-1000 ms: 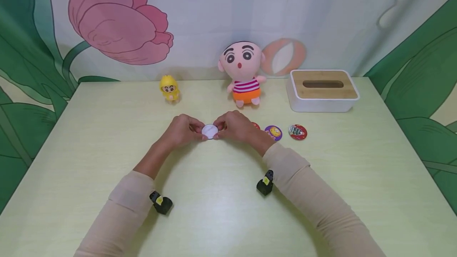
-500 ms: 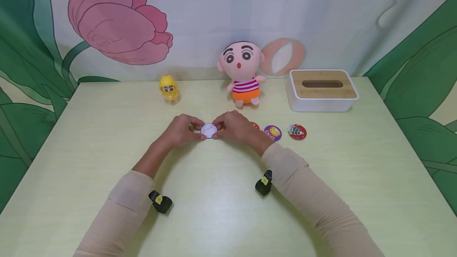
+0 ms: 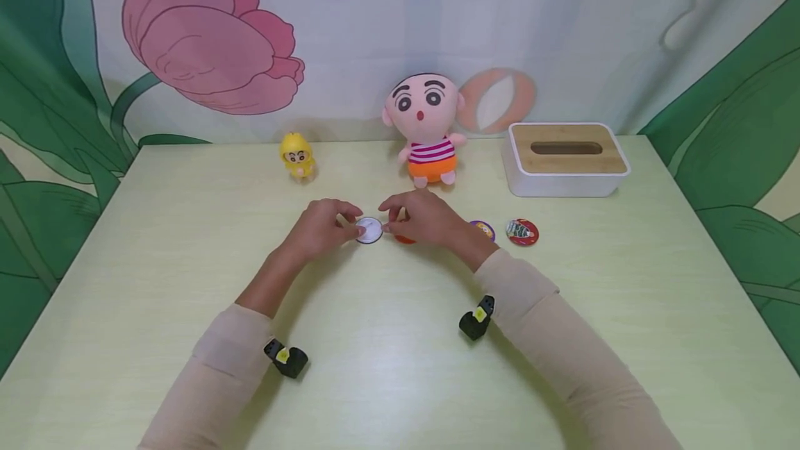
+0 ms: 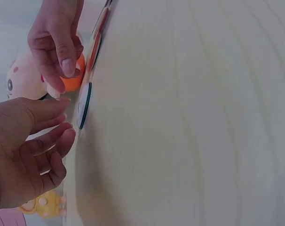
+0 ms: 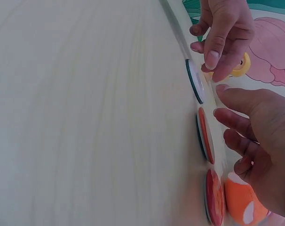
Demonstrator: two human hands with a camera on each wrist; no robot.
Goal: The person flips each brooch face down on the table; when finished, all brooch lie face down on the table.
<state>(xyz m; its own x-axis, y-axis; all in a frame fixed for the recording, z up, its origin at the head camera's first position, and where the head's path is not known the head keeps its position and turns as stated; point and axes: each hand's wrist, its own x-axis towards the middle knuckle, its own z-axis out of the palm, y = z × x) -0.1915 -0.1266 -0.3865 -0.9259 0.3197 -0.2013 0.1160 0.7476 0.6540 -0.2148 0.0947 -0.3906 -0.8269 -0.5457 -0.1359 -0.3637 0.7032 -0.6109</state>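
A white round disc with a dark rim lies on the table between the two hands. At its left edge, my left hand has its thumb overlapping the disc in the head view; in the left wrist view its fingers are relaxed and stand off the disc. My right hand hovers just right of the disc, fingers loosely bent and nothing between them. Below that hand, an orange-red disc and a red disc lie in line with the white one, mostly hidden in the head view.
A purple disc and a red disc with a tree picture lie to the right. Behind stand a small yellow figure, a doll in a striped top and a white tissue box with a wooden lid.
Both hands pinched the white disc before; now their fingers have loosened from it. The right hand has shifted slightly right, uncovering part of the orange-red disc.
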